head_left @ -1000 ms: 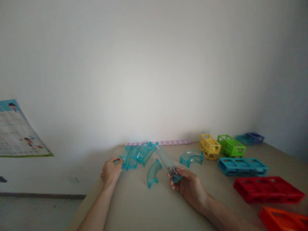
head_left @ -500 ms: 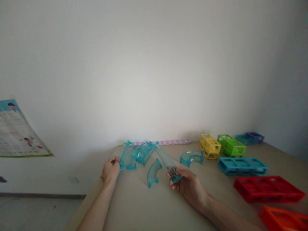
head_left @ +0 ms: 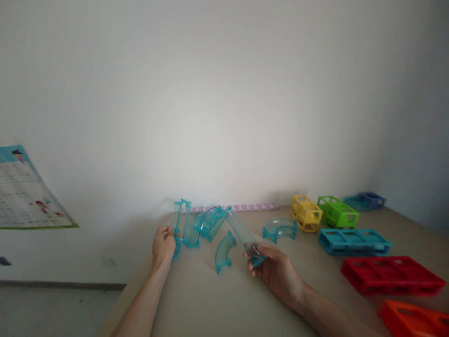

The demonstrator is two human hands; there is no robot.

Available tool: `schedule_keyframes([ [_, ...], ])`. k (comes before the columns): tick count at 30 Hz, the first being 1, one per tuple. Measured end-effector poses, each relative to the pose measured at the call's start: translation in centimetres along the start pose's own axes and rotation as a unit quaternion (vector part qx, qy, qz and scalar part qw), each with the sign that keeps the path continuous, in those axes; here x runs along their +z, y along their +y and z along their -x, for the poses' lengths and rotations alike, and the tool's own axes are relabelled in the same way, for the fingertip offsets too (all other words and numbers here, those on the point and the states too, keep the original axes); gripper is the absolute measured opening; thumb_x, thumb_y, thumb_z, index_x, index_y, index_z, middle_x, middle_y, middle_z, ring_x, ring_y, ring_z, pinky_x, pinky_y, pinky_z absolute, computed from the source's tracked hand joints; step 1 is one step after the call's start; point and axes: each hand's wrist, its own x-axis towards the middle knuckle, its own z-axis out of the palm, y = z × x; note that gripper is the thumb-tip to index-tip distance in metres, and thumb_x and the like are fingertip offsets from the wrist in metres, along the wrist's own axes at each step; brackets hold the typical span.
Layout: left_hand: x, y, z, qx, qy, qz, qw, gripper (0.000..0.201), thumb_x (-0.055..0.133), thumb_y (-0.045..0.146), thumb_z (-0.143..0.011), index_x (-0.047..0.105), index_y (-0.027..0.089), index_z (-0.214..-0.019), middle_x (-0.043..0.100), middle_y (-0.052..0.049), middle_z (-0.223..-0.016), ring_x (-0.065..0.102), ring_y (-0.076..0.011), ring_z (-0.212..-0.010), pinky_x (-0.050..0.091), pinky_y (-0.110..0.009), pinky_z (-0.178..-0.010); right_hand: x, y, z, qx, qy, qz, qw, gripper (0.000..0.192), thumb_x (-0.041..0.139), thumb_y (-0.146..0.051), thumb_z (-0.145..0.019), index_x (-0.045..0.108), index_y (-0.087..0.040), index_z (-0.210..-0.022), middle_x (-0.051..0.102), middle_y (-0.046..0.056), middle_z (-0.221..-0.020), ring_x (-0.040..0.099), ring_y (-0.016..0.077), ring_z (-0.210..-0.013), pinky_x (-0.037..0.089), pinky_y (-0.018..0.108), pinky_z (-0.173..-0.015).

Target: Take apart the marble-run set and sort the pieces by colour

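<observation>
At the table's left edge, my left hand [head_left: 163, 246] is closed on a clear blue plastic track piece [head_left: 177, 220], which stands tilted up from the table. Another straight clear blue piece [head_left: 192, 234] lies just right of it. My right hand [head_left: 271, 264] grips the near end of a long straight clear blue track piece [head_left: 241, 228], its far end reaching a cluster of curved clear pieces [head_left: 210, 222]. Between my hands a curved clear blue piece [head_left: 223, 252] lies on the table. A further curved piece [head_left: 279, 229] rests beyond my right hand.
On the right stand a yellow frame block [head_left: 306, 214], a green one [head_left: 337, 213], a blue one [head_left: 354, 242], a red one [head_left: 393, 275] and an orange one [head_left: 416, 318]. A purple patterned strip [head_left: 252, 207] lies along the wall. Behind is a dark blue block [head_left: 372, 201].
My left hand has lifted and tilted a track piece up, shifting it left, apart from the straight piece beside it. My right hand and its piece have stayed put.
</observation>
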Motion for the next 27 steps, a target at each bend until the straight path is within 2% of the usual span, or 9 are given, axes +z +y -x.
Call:
schedule_keyframes([
  [5, -0.4, 1.0, 0.3, -0.018, 0.015, 0.109, 0.994, 0.025, 0.047, 0.038, -0.077, 0.055, 0.018, -0.091, 0.066, -0.003, -0.061, 0.058, -0.0174, -0.048, 0.042, -0.025, -0.044, 0.1, -0.1, 0.1, 0.0, -0.002, 0.006, 1.0, 0.021, 0.06, -0.03, -0.079, 0.07, -0.013, -0.085, 0.069, 0.009, -0.086, 0.06, 0.0161, -0.063, 0.046, 0.026, -0.056],
  [10, -0.5, 1.3, 0.4, -0.009, 0.025, 0.152, 0.988, 0.03, 0.046, 0.044, -0.079, 0.052, 0.019, -0.094, 0.067, -0.003, -0.065, 0.06, -0.016, -0.051, 0.045, -0.024, -0.048, -0.1, 0.0, 0.0, -0.003, -0.007, 0.004, 1.0, 0.021, 0.058, -0.028, -0.08, 0.07, -0.012, -0.085, 0.069, 0.009, -0.085, 0.06, 0.0158, -0.063, 0.046, 0.026, -0.056],
  [14, -0.1, 0.7, 0.1, -0.002, 0.015, 0.112, 0.994, 0.027, 0.046, 0.041, -0.08, 0.053, 0.018, -0.093, 0.066, -0.004, -0.064, 0.062, -0.0183, -0.054, 0.048, -0.027, -0.052, 0.0, 0.1, -0.1, -0.006, -0.005, 0.006, 1.0, 0.021, 0.058, -0.028, -0.08, 0.07, -0.012, -0.083, 0.068, 0.009, -0.084, 0.06, 0.0161, -0.063, 0.046, 0.026, -0.055],
  [19, -0.2, -0.1, -0.5, 0.028, 0.019, 0.015, 0.999, 0.02, 0.053, 0.031, -0.077, 0.056, 0.017, -0.091, 0.067, -0.009, -0.08, 0.066, -0.0241, -0.079, 0.05, -0.035, -0.073, 0.3, -0.1, -0.1, -0.007, -0.002, 0.004, 1.0, 0.019, 0.06, -0.028, -0.078, 0.071, -0.012, -0.082, 0.068, 0.008, -0.082, 0.06, 0.0158, -0.061, 0.046, 0.026, -0.054],
  [22, -0.7, 0.1, -0.5, 0.07, -0.006, -0.033, 0.997, 0.017, 0.056, 0.026, -0.074, 0.06, 0.017, -0.088, 0.066, -0.009, -0.083, 0.064, -0.0243, -0.078, 0.049, -0.038, -0.079, 0.1, -0.1, 0.0, -0.006, -0.005, 0.006, 1.0, 0.019, 0.06, -0.028, -0.078, 0.071, -0.012, -0.082, 0.068, 0.008, -0.082, 0.06, 0.0158, -0.062, 0.046, 0.025, -0.055],
  [24, -1.1, 0.6, -0.3, 0.108, -0.017, -0.056, 0.992, 0.023, 0.055, 0.024, -0.075, 0.061, 0.015, -0.095, 0.065, -0.01, -0.086, 0.062, -0.0241, -0.078, 0.048, -0.039, -0.081, 0.0, 0.0, 0.0, -0.007, -0.007, 0.006, 1.0, 0.02, 0.059, -0.028, -0.079, 0.071, -0.012, -0.082, 0.068, 0.008, -0.082, 0.06, 0.0159, -0.062, 0.046, 0.026, -0.055],
  [27, -1.8, 1.7, 0.4, 0.176, -0.027, -0.074, 0.981, 0.028, 0.053, 0.02, -0.075, 0.063, 0.017, -0.101, 0.062, -0.01, -0.095, 0.058, -0.0251, -0.093, 0.044, -0.042, -0.091, -0.1, 0.1, -0.1, -0.01, -0.013, 0.011, 1.0, 0.021, 0.058, -0.028, -0.08, 0.071, -0.011, -0.082, 0.068, 0.009, -0.083, 0.06, 0.0157, -0.062, 0.046, 0.026, -0.055],
])
